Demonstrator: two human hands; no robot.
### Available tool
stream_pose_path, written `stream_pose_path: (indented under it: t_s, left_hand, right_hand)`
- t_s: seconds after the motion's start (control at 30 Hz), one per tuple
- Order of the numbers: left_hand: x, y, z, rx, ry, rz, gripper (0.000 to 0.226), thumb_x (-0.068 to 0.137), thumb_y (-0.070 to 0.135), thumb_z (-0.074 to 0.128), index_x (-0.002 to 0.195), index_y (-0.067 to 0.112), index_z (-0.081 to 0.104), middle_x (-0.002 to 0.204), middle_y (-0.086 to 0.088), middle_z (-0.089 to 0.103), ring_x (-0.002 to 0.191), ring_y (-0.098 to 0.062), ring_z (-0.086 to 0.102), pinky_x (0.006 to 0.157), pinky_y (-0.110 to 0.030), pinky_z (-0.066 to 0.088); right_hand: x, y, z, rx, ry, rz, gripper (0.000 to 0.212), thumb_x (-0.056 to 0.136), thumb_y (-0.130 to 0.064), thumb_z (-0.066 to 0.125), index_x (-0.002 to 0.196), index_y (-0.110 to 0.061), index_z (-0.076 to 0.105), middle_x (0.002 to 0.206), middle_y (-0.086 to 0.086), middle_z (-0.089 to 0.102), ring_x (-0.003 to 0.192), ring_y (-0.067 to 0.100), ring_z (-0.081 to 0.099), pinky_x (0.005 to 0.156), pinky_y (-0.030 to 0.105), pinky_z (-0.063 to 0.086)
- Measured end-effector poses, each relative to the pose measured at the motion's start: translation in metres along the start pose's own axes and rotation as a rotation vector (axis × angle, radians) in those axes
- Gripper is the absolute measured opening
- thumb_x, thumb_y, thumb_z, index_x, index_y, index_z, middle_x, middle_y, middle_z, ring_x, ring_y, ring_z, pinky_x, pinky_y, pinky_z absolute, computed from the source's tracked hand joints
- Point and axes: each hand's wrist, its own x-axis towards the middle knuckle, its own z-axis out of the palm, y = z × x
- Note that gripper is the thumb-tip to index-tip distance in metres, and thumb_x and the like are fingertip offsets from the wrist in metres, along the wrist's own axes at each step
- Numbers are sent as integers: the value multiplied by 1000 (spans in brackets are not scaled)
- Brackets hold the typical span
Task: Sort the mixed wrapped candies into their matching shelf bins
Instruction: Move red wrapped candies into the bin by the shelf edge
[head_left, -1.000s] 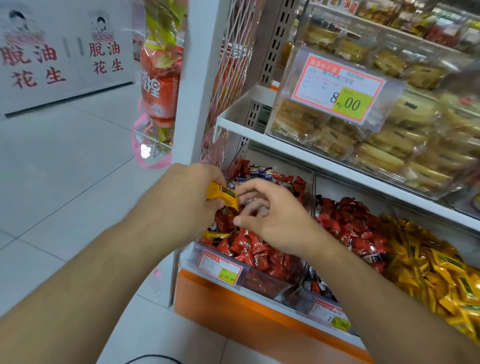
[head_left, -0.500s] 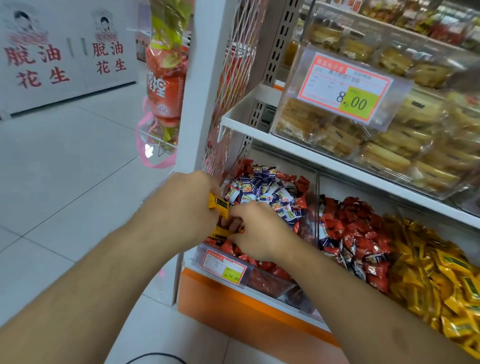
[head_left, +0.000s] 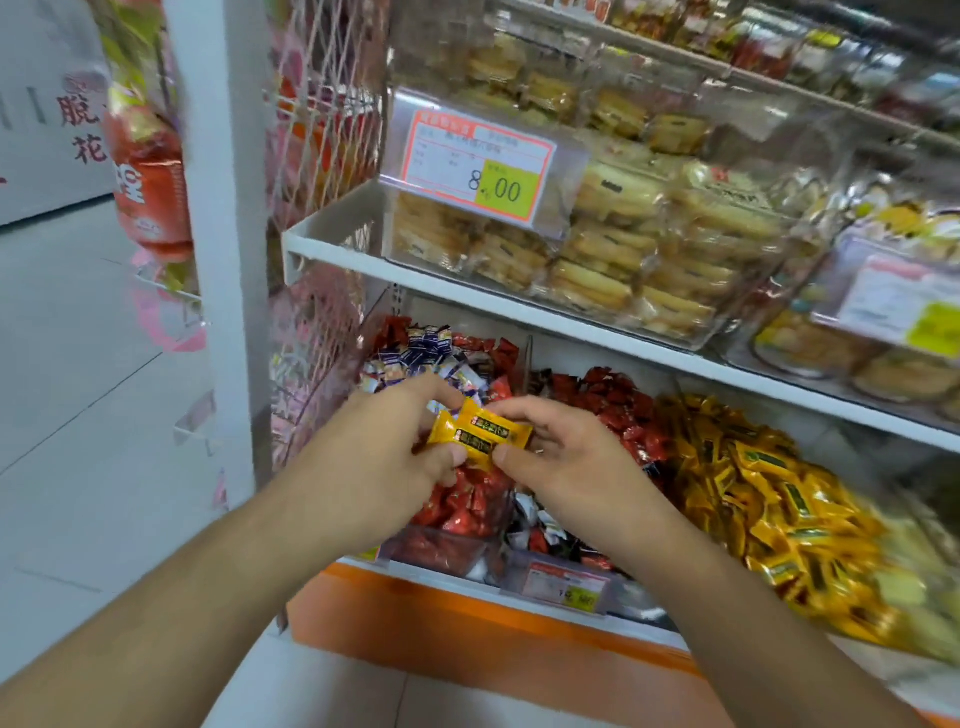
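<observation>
Two yellow wrapped candies (head_left: 479, 434) are stacked between my hands, in front of the lower shelf. My left hand (head_left: 379, 462) grips their left ends with thumb and fingers. My right hand (head_left: 561, 457) pinches their right ends. Behind and below my hands is a clear bin of red candies (head_left: 457, 512) with blue-and-white candies (head_left: 426, 351) piled at its back. To the right is a second bin of red candies (head_left: 618, 410). Further right lies a heap of yellow candies (head_left: 769, 499) in the same wrapper.
A white upper shelf (head_left: 467, 291) holds clear boxes of wrapped biscuits (head_left: 623, 249) with an 8.00 price tag (head_left: 478, 166). A white post (head_left: 218, 249) and pink wire mesh stand at the shelf's left end. Hanging snack bags (head_left: 150, 171) are further left, over grey floor tiles.
My hands lifted from the red candy bin. A second yellow candy has joined the first, and both hands now hold the pair. The view shifted right along the shelf.
</observation>
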Motion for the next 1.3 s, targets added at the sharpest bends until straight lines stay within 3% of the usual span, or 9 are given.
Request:
stream_pose_path:
  t_s: [0.1, 0.33, 0.47, 0.6, 0.7, 0.8, 0.97, 1.17, 1.3]
  left_hand:
    - [3, 18, 23, -112, -55, -13, 34, 97, 21, 70, 122, 36, 52, 83, 8, 76, 79, -8, 73, 79, -38, 61]
    - [11, 68, 74, -332, -103, -61, 32, 94, 24, 70, 123, 25, 56, 86, 2, 78, 77, -12, 74, 68, -21, 59]
    - [16, 73, 89, -217, -91, -11, 29, 93, 38, 69, 119, 35, 57, 92, 14, 77, 83, -10, 74, 87, -42, 56]
    - [15, 69, 85, -113, -43, -19, 23, 93, 44, 66, 114, 41, 60, 96, 22, 74, 95, 2, 69, 96, -42, 53]
    - [16, 64, 79, -87, 8, -30, 19, 93, 40, 67, 112, 40, 62, 96, 23, 73, 99, 4, 67, 99, -41, 52]
    - [17, 56, 67, -117, 85, -40, 14, 94, 31, 70, 106, 36, 66, 93, 19, 74, 96, 7, 67, 99, -36, 51]
    - [23, 33, 35, -114, 176, -60, 15, 96, 18, 69, 102, 31, 65, 86, 10, 75, 90, -4, 70, 89, -38, 54]
    - [23, -12, -8, 170, 265, -45, 28, 91, -3, 64, 98, 24, 66, 80, 10, 67, 75, -1, 61, 66, -12, 44]
    - [25, -28, -6, 322, 184, -19, 25, 91, 8, 69, 109, 26, 72, 95, 11, 69, 87, -5, 63, 79, -24, 52]
  right_hand:
    - [-21, 11, -20, -126, 51, -25, 25, 101, -25, 69, 122, -39, 67, 100, -13, 68, 70, 6, 59, 60, 25, 46]
    - [-59, 35, -68, 31, 232, 55, 23, 100, -20, 70, 119, -33, 69, 91, -8, 75, 74, 14, 69, 69, 44, 60]
    - [-71, 64, -116, -53, 488, 192, 24, 98, -28, 72, 122, -31, 68, 84, -7, 75, 69, 21, 68, 62, 43, 57]
    - [-73, 98, -160, -453, 683, 275, 37, 98, -31, 71, 133, -24, 65, 98, -1, 74, 73, 21, 67, 60, 29, 44]
    - [-68, 111, -171, -595, 603, 371, 52, 96, -36, 71, 144, -19, 57, 112, 12, 74, 100, 36, 68, 88, 39, 52]
    - [-62, 110, -164, -730, 555, 427, 66, 95, -44, 70, 149, -14, 48, 134, 16, 64, 134, 39, 49, 117, 47, 37]
    - [-50, 80, -130, -691, 518, 302, 62, 95, -33, 68, 151, -17, 46, 120, 18, 65, 116, 42, 58, 104, 48, 49]
    - [-30, 37, -64, -597, 224, 14, 59, 102, -28, 62, 156, -32, 39, 157, -11, 42, 149, 10, 30, 118, 22, 22]
    - [-10, 21, -21, -525, 5, -151, 55, 108, -33, 53, 158, -40, 34, 165, -25, 24, 155, -5, 9, 125, 18, 8]
